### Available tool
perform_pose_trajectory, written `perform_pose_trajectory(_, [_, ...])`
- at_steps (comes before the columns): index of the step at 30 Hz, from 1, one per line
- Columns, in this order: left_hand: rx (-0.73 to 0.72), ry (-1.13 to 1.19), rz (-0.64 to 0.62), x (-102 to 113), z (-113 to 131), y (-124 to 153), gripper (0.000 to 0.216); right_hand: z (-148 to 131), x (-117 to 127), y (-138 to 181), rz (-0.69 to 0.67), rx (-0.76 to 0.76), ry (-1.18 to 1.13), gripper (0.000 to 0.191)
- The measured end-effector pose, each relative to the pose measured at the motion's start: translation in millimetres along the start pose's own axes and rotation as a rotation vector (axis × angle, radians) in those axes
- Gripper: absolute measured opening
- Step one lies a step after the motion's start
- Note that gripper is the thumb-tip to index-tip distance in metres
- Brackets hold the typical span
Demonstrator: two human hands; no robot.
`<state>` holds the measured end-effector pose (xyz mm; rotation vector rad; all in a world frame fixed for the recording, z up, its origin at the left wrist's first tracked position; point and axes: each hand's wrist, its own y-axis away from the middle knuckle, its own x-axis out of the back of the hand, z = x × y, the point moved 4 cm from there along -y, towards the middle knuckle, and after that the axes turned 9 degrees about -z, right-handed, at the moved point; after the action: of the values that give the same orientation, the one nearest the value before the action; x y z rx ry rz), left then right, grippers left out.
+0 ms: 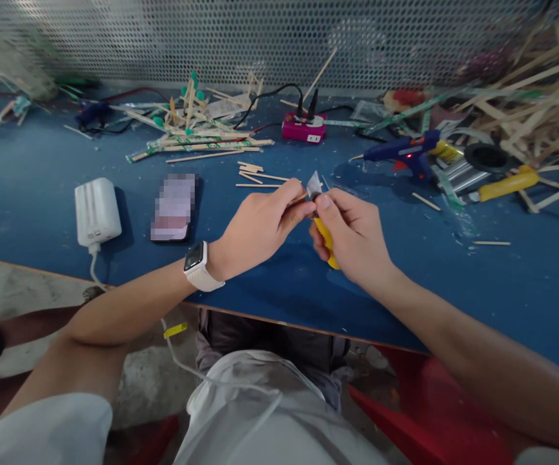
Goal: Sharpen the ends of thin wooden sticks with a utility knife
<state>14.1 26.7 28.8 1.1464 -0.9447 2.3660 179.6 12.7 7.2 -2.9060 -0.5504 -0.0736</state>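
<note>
My right hand [357,232] is closed around a yellow utility knife [326,242], its blade pointing up and away from me. Close against it, my left hand [267,219] pinches a thin wooden stick [299,198] beside the blade; most of the stick is hidden by the fingers. The two hands meet above the blue table [260,284], with the fingertips nearly touching. Just beyond my left hand lie several short cut wooden sticks [250,169]. A pale smartwatch [204,266] is on my left wrist.
A phone [175,206] and a white power bank [97,212] lie to the left. Behind are wrapped chopsticks [202,145], a pink power strip [303,127] and a blue glue gun [400,152] with a lit light. A stick pile [541,97] and a yellow-handled tool [507,185] lie right.
</note>
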Motion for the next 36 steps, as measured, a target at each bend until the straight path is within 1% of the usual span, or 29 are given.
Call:
perform_pose_trajectory(5, [0.017,0.006,0.001,-1,-3,-4,0.039,5,-2,-2,0.043,-0.008,-0.018,0.044])
perform_pose_trajectory(10, [0.041,0.026,0.014,-2,-10,-8,0.041,8,-5,-9,0.092,-0.036,-0.099,0.046])
perform_pose_trajectory(14, [0.063,0.015,0.032,-5,-16,-11,0.044,2,-4,-13,0.149,-0.066,-0.185,0.050])
perform_pose_trajectory(17, [0.076,0.059,0.046,-4,-17,-12,0.041,-3,0,-13,0.166,-0.032,-0.155,0.051])
perform_pose_trajectory(19, [0.072,0.089,0.055,-1,-16,-12,0.036,-3,2,-13,0.148,-0.009,-0.098,0.050])
perform_pose_trajectory(22, [0.060,0.112,0.039,2,-14,-10,0.030,-2,4,-12,0.085,0.011,-0.012,0.047])
perform_pose_trajectory(25, [0.053,0.122,0.022,2,-13,-10,0.027,-1,4,-11,0.014,0.027,0.056,0.046])
perform_pose_trajectory(28, [0.046,0.139,-0.003,1,-12,-10,0.024,-3,3,-10,-0.029,0.037,0.111,0.046])
perform_pose_trajectory(32, [0.049,0.174,-0.033,1,-9,-9,0.024,-6,1,-11,-0.068,0.029,0.112,0.047])
perform_pose_trajectory(36, [-0.011,0.178,-0.031,2,-5,-7,0.028,-4,1,-10,-0.091,-0.020,0.035,0.050])
